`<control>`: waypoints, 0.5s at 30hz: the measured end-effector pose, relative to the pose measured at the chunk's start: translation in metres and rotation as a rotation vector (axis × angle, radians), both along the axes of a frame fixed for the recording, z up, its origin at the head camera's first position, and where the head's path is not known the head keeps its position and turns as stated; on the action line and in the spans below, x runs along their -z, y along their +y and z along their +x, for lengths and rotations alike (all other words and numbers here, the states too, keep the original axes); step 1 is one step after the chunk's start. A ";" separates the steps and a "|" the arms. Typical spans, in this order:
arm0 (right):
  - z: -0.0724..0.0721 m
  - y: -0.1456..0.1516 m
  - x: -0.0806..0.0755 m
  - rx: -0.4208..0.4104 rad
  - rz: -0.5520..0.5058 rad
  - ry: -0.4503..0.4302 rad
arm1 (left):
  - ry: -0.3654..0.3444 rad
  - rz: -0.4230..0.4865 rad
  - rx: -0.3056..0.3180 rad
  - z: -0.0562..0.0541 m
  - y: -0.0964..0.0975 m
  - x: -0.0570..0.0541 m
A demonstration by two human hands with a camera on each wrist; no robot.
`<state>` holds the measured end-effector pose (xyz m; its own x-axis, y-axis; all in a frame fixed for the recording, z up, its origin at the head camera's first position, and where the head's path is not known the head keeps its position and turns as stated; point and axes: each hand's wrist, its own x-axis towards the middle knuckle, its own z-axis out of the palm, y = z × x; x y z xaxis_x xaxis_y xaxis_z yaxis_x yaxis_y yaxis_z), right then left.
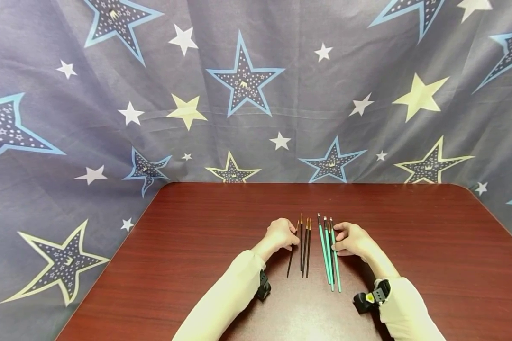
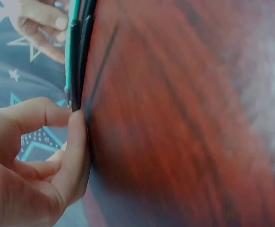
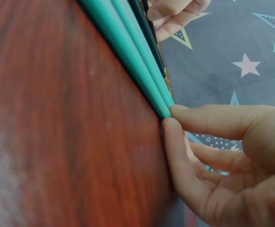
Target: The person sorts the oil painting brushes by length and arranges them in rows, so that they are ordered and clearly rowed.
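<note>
A dark grey fabric backdrop (image 1: 247,135) printed with white, yellow and blue-edged stars hangs behind a reddish-brown wood-grain tabletop (image 1: 153,284). Two groups of slim paintbrushes lie side by side on the tabletop, bristle ends toward the backdrop.

Left group: four dark-handled brushes with golden-brown tips. The left grip (image 1: 283,235) pinches the outermost dark-handled brush (image 1: 290,263) between its fingertips, near the bristle end. This brush is slanted; the other three dark-handled brushes (image 1: 304,253) lie just beside it, to its right.

Right group: three teal-handled brushes, with one dark handle (image 1: 332,263) between them. The right grip (image 1: 353,240) pinches the outermost teal-handled brush (image 1: 337,270) at the upper part of its handle. The right wrist view shows a second teal handle beside the fingertips; whether it is also held cannot be determined.

Both forearms wear cream sleeves (image 1: 226,293). A black wrist-mounted device (image 1: 263,285) is fitted at the left wrist, another (image 1: 364,303) at the right.
</note>
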<state>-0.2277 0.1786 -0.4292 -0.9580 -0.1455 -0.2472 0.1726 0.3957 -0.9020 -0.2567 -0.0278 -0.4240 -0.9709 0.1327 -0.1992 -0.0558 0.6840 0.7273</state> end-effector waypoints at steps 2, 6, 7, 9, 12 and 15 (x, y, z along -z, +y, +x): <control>-0.001 0.000 0.001 0.001 -0.001 0.002 | -0.042 0.072 -0.020 -0.002 -0.002 0.000; -0.002 0.000 0.002 0.008 0.002 0.001 | -0.072 0.116 -0.032 -0.004 -0.005 0.000; -0.002 0.000 0.002 0.007 0.002 0.001 | -0.075 0.118 -0.032 -0.004 -0.005 0.001; -0.002 0.000 0.002 0.006 0.001 0.002 | -0.077 0.125 -0.033 -0.005 -0.006 0.001; -0.002 0.000 0.002 0.004 -0.007 0.006 | -0.096 0.180 -0.046 -0.005 -0.007 0.003; -0.001 0.001 0.003 0.006 -0.013 0.009 | -0.124 0.266 -0.062 -0.005 -0.008 0.005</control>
<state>-0.2286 0.1794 -0.4325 -0.9610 -0.1428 -0.2369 0.1672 0.3826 -0.9087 -0.2613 -0.0363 -0.4286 -0.9491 0.1373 -0.2833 -0.1915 0.4626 0.8656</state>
